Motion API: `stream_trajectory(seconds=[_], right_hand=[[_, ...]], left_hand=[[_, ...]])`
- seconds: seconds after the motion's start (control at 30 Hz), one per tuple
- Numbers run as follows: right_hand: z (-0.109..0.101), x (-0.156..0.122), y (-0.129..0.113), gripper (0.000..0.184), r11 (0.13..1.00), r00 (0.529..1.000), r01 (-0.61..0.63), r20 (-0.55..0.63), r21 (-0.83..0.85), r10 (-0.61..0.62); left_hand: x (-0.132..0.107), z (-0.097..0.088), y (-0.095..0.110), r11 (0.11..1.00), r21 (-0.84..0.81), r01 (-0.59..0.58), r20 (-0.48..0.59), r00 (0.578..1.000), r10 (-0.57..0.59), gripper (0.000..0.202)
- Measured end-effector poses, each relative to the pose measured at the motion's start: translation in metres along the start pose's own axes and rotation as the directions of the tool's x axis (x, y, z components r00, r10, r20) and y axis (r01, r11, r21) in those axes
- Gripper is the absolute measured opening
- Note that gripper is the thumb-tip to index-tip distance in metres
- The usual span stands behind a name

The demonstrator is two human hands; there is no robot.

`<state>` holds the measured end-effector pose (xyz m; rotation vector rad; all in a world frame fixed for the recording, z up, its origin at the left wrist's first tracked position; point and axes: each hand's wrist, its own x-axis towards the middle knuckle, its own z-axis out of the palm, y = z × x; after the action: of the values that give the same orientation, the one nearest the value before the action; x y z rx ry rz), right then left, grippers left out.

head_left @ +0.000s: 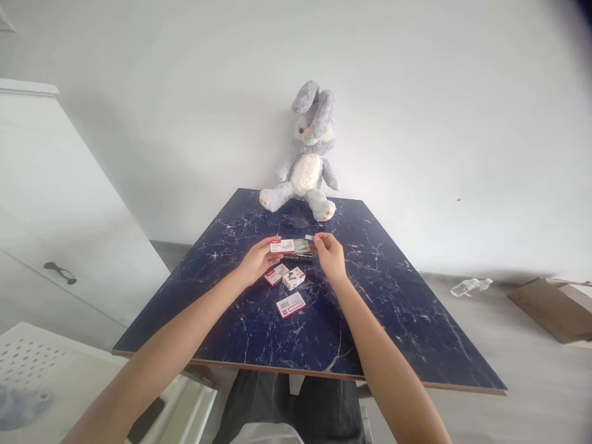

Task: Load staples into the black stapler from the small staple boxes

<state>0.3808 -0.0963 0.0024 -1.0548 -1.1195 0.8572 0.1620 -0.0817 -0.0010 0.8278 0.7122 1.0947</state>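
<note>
My left hand [260,259] grips a small red-and-white box [282,246] by its left end, above the table. A grey inner part with pale contents shows at the box's right end. My right hand [329,251] is closed in a pinch on a small white piece [309,237], right beside that end; whether the piece is joined to the box I cannot tell. Under the box lies a dark, slim object [300,257], partly hidden. Closer to me are a red-and-white box [276,274], a white box with a black clip picture [294,279] and another red-and-white box [291,304].
A grey plush rabbit [309,166] sits at the back of the dark blue marbled table [383,320], against the wall. White cabinet [50,203] stands at left. On the floor at right are a clear plastic bottle [470,287] and a cardboard box [552,308].
</note>
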Motion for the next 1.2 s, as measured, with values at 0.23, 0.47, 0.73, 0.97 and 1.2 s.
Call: stream_trajectory(seconds=[0.23, 0.47, 0.73, 0.97, 1.2], right_hand=[[-0.004, 0.003, 0.004, 0.027, 0.952, 0.989, -0.116, -0.057, 0.282, 0.137], [0.002, 0.001, 0.000, 0.026, 0.953, 0.978, -0.208, 0.027, 0.220, 0.207], [-0.003, 0.003, 0.003, 0.034, 0.970, 0.980, -0.192, 0.084, 0.147, 0.181], [0.000, -0.003, -0.007, 0.034, 0.954, 0.952, -0.254, 0.217, 0.161, 0.217], [0.006, -0.008, -0.006, 0.034, 0.948, 0.933, -0.272, 0.287, 0.162, 0.218]], left_hand=[[-0.005, 0.000, 0.009, 0.992, -0.126, 0.019, 0.102, 0.995, -0.006, 0.035], [-0.009, 0.003, 0.009, 0.994, -0.101, 0.046, 0.148, 0.988, -0.030, 0.033], [-0.010, 0.001, 0.008, 0.997, -0.078, 0.017, 0.201, 0.980, -0.001, 0.031], [-0.011, -0.001, 0.007, 0.999, -0.032, 0.012, 0.251, 0.968, -0.004, 0.032], [-0.010, 0.000, 0.004, 1.000, -0.016, 0.004, 0.262, 0.965, 0.000, 0.031]])
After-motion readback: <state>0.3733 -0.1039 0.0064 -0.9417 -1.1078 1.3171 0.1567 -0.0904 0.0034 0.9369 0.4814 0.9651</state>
